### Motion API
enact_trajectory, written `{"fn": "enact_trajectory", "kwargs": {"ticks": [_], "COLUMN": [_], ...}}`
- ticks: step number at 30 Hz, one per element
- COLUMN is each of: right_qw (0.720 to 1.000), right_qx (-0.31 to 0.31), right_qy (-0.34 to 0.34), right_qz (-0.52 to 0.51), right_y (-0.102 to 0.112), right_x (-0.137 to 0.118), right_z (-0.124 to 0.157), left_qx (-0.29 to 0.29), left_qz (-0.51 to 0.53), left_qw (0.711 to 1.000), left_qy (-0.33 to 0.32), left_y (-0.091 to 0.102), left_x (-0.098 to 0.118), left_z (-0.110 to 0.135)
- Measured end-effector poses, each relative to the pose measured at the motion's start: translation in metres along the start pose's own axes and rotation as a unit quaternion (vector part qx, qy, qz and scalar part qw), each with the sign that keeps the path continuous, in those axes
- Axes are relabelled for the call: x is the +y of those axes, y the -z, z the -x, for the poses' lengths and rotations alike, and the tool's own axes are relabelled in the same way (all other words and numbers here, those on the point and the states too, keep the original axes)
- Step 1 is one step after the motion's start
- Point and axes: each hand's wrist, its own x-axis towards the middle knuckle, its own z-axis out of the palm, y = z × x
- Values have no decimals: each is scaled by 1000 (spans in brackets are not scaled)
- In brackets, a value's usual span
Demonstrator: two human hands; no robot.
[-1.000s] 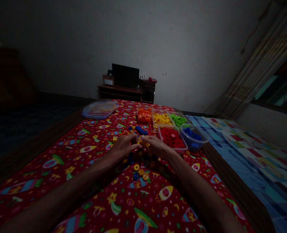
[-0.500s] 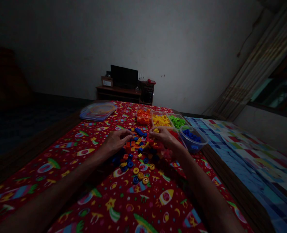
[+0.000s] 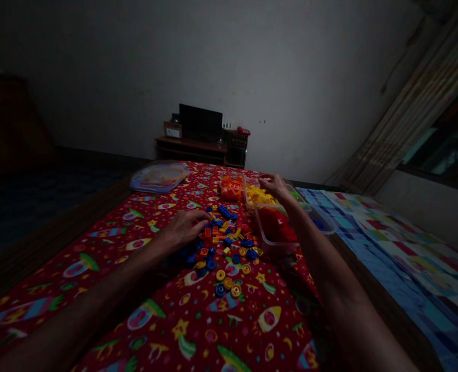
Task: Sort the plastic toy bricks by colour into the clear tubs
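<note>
My left hand (image 3: pixel 186 226) rests at the left side of a loose pile of toy building bricks (image 3: pixel 224 227), fingers loosely curved, thumb a little apart, no brick visible in them. Blue, orange and yellow bricks lie by its fingertips. My right hand (image 3: pixel 274 186) hovers above the tub of yellow bricks (image 3: pixel 259 195), its thumb and fingers slightly apart with no piece showing between them. A clear tub of red bricks (image 3: pixel 277 226) sits below my right forearm. Round wheel pieces (image 3: pixel 227 283), yellow and blue, lie in front of the pile.
Orange bricks (image 3: pixel 232 187) fill a container left of the yellow ones. Green bricks (image 3: pixel 295 194) and a tub of blue bricks (image 3: pixel 317 223) are partly behind my right arm. Stacked clear lids (image 3: pixel 159 178) lie at the far left on the red patterned cloth (image 3: pixel 167 310).
My right hand has moved away from the pile, up to the yellow tub; the yellow piece it held no longer shows. The red tub is uncovered. My left hand has stayed by the pile.
</note>
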Motion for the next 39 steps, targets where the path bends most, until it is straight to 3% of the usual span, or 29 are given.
{"fn": "enact_trajectory", "kwargs": {"ticks": [4, 8, 11, 16, 23, 29, 33, 36, 39], "right_qw": [985, 973, 975, 978, 978, 931, 914, 922, 932], "right_qx": [-71, -95, -111, -136, -139, -132, -150, -137, -114], "right_qy": [52, 76, 81, 133, 136, 214, 237, 252, 254], "right_qz": [-146, -194, -173, -85, 78, 265, 293, 259, 231], "right_y": [-1, -6, -9, -16, -31, -62, -71, -68, -66], "right_x": [1, -1, -7, -14, -7, 23, 35, 34, 28], "right_z": [40, 71, 81, 85, 88, 101, 107, 105, 98], "left_qx": [-40, -162, -180, -135, -95, -58, -10, 8, 14], "left_qz": [17, 11, -25, -89, -193, -112, -63, -36, -19], "left_qw": [987, 922, 903, 918, 932, 971, 992, 999, 999], "left_qy": [-155, -351, -390, -362, -291, -205, -107, -29, 24], "left_y": [-20, -50, -67, -76, -61, -33, -16, -9, -7], "left_x": [31, 84, 102, 78, 33, 12, -22, -47, -58], "left_z": [15, 51, 72, 63, 33, 16, 3, -1, 0]}}
